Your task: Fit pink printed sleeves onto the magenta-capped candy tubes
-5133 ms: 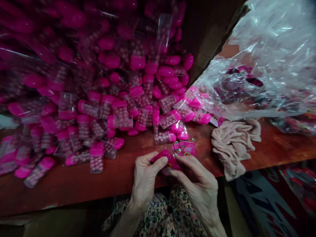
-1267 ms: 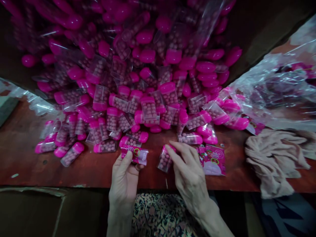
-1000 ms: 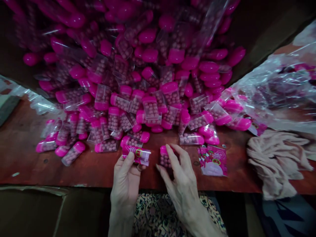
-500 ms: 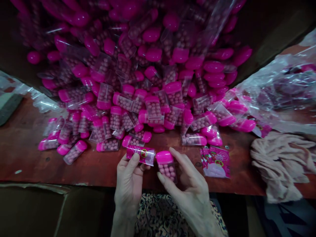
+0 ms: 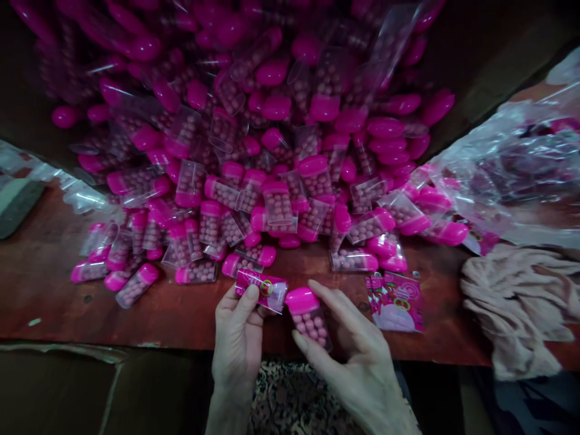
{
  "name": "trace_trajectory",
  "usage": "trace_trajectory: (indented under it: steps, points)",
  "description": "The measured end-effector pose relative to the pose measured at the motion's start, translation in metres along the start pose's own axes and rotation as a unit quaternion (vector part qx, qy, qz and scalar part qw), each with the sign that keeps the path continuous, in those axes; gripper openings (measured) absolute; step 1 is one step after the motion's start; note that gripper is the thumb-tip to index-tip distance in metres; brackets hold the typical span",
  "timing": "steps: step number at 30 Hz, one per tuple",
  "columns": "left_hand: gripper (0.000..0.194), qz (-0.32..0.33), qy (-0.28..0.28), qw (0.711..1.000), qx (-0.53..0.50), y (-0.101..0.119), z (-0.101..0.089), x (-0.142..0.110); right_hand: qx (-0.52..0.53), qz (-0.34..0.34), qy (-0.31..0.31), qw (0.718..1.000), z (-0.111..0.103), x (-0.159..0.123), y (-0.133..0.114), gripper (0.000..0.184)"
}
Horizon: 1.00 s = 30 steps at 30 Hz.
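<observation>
My left hand (image 5: 238, 338) pinches a small pink printed plastic sleeve (image 5: 263, 289) between thumb and fingers, just above the table's front edge. My right hand (image 5: 351, 356) holds a clear candy container with a bright pink cap (image 5: 309, 315), cap pointing toward the sleeve's open end. The two items almost touch. A large heap of the same pink-capped containers (image 5: 272, 163) filled with pink balls spills from behind onto the red-brown table (image 5: 181, 314).
A small stack of pink printed sleeves (image 5: 395, 294) lies on the table right of my right hand. A crumpled beige cloth (image 5: 516, 302) sits at the right edge, under a clear plastic bag (image 5: 507, 163). A cardboard box (image 5: 67, 386) is below the table, left.
My right hand picked a container off the table and brought it up beside the sleeve that my left hand keeps holding. Earlier both hands were on one sleeve.
</observation>
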<state>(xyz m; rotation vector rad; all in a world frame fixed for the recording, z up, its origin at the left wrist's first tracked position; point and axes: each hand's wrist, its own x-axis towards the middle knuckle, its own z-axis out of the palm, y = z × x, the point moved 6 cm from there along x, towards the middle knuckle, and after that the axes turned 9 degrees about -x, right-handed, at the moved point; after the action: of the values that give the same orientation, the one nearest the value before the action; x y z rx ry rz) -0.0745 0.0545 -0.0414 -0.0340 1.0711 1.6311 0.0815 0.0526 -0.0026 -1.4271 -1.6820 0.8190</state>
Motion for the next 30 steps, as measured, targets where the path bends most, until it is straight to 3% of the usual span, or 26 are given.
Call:
trace_trajectory:
  steps: [9,17,23,30]
  points:
    - [0.017,-0.001,-0.008,1.000,0.016,0.000,0.003,-0.003,-0.027,-0.002,0.020,0.999,-0.008,0.000,-0.004,0.046]
    - [0.012,-0.016,-0.047,0.998,0.039,-0.006,0.008,-0.008,-0.010,-0.009,0.014,1.000,-0.004,-0.003,-0.001,0.048]
    - [0.014,-0.012,-0.014,1.000,0.016,-0.004,0.000,-0.003,0.000,0.047,0.019,0.999,-0.008,-0.004,0.008,0.047]
    - [0.016,-0.003,0.002,1.000,0.017,-0.001,-0.005,-0.002,-0.171,-0.064,0.027,0.983,-0.003,0.000,0.007,0.042]
